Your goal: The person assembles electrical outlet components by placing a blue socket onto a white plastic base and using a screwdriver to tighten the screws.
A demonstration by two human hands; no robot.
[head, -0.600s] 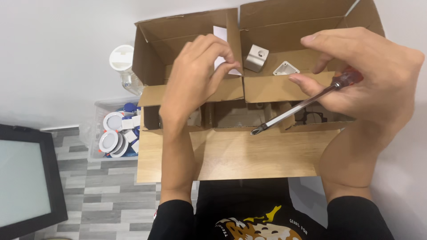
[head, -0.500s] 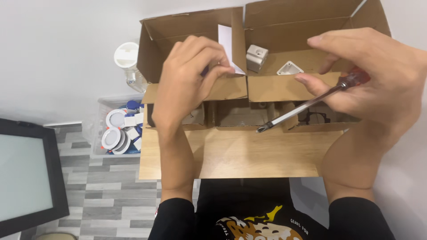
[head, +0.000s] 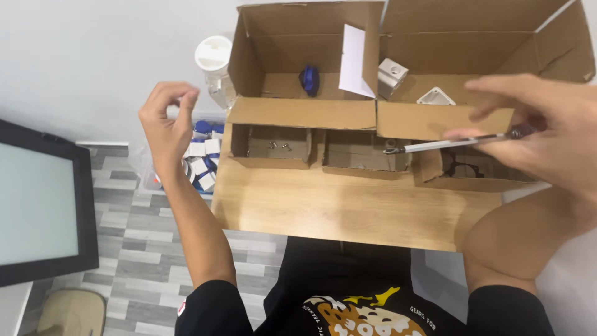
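Head view: screwdriver (head: 454, 144) lies level, tip leftward.

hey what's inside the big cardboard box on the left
Inside the left cardboard box: a blue object on its floor and a white sheet against its right wall. The front flap hides the nearest floor.

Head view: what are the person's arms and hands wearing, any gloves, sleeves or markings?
No gloves, rings or watch show: the left hand and right hand are bare, forearms uncovered. Short black sleeves end near the elbows; the left one carries a small red and white mark at its hem. The black shirt has a yellow and white chest print.
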